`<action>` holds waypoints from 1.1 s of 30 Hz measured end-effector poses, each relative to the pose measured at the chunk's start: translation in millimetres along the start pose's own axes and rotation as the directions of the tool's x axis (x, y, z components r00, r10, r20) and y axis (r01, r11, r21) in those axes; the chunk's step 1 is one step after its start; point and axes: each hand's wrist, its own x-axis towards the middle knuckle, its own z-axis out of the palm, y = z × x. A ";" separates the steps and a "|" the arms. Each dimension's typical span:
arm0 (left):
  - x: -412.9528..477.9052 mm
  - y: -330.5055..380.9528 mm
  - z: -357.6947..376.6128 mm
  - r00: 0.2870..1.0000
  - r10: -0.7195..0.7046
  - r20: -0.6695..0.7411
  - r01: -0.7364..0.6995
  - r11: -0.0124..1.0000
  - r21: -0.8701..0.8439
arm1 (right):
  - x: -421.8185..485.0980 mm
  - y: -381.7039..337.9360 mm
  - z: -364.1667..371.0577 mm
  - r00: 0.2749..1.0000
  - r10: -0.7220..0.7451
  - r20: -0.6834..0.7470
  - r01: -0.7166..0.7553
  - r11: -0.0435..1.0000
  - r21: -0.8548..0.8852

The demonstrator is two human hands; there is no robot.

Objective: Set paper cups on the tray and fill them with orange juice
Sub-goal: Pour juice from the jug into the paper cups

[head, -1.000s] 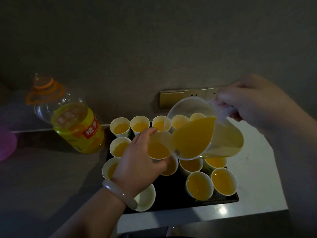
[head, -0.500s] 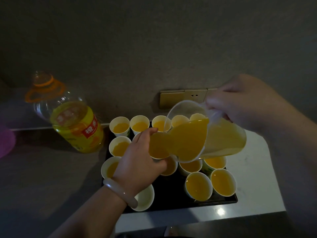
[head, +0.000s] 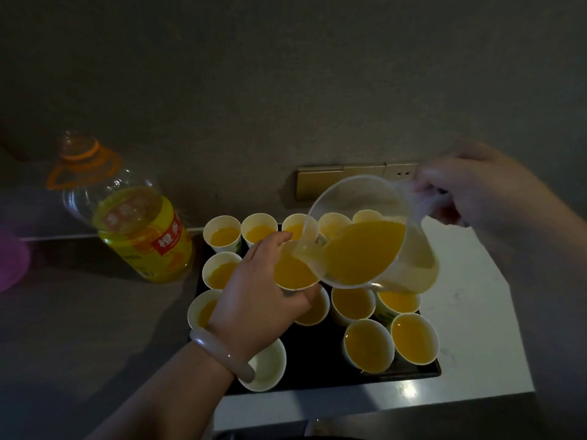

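A black tray point(head: 320, 360) on the white counter holds several white paper cups of orange juice, such as the front one point(head: 368, 346). My left hand point(head: 254, 300) grips one cup point(head: 293, 273) above the tray; it is nearly full. My right hand point(head: 473, 192) holds the handle of a clear plastic jug point(head: 374, 246), tilted with its spout over that cup. One empty cup point(head: 266, 365) stands at the tray's front left, partly behind my wrist.
A large juice bottle point(head: 139, 227) with an orange cap ring stands left of the tray. A gold wall socket plate point(head: 343, 179) sits behind the cups. A pink object point(head: 12, 258) shows at the left edge. The white counter point(head: 470, 312) ends close in front.
The jug has stayed tilted over the held cup and the juice in that cup has risen. Both hands have hardly moved.
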 end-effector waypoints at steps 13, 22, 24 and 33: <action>-13.9 5.3 2.9 0.999 0.042 -0.019 -0.042 0.998 -0.039 | -2.7 42.5 -14.1 0.945 0.263 -0.193 -0.084 0.769 0.634; -28.6 1.2 24.2 0.965 0.170 0.201 -0.185 0.981 0.058 | -11.9 38.8 -4.7 0.904 0.296 -0.309 -0.018 0.748 0.663; -29.0 1.0 27.0 0.944 0.204 0.258 -0.223 0.974 0.047 | -13.2 38.3 -6.3 0.900 0.290 -0.325 -0.008 0.757 0.653; -29.1 -13.6 39.3 0.888 0.221 0.404 -0.310 0.936 0.167 | -15.0 41.0 -5.1 0.910 0.289 -0.298 -0.008 0.729 0.685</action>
